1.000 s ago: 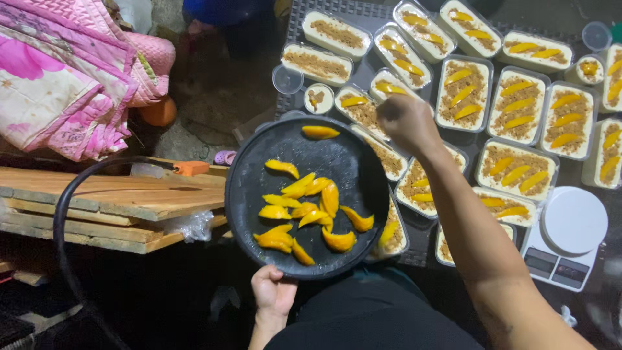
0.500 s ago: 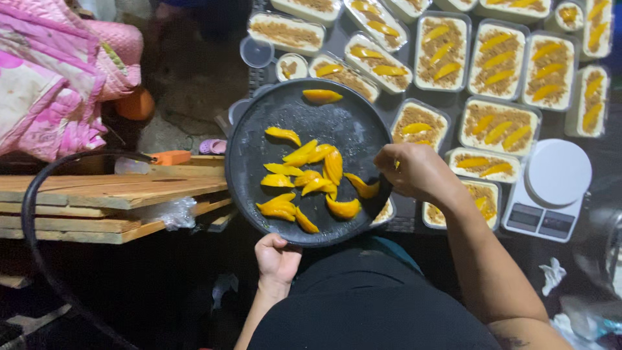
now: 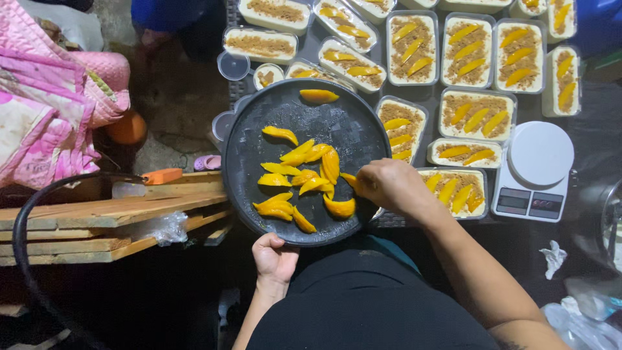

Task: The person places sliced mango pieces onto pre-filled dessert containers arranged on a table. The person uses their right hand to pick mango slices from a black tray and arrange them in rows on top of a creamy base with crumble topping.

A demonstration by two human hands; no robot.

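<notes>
While our left hand [image 3: 275,256] grips the black tray's [image 3: 249,123] near rim, our right hand [image 3: 387,185] pinches a soft, slippery mango slice [image 3: 350,179] at its right edge; hold it gently.

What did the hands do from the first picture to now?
The right hand came back from over the tubs to the black round tray and now reaches a mango slice at its right side; whether it grips it is hidden. The left hand kept holding the tray's near rim. The white scale stayed put.
</notes>
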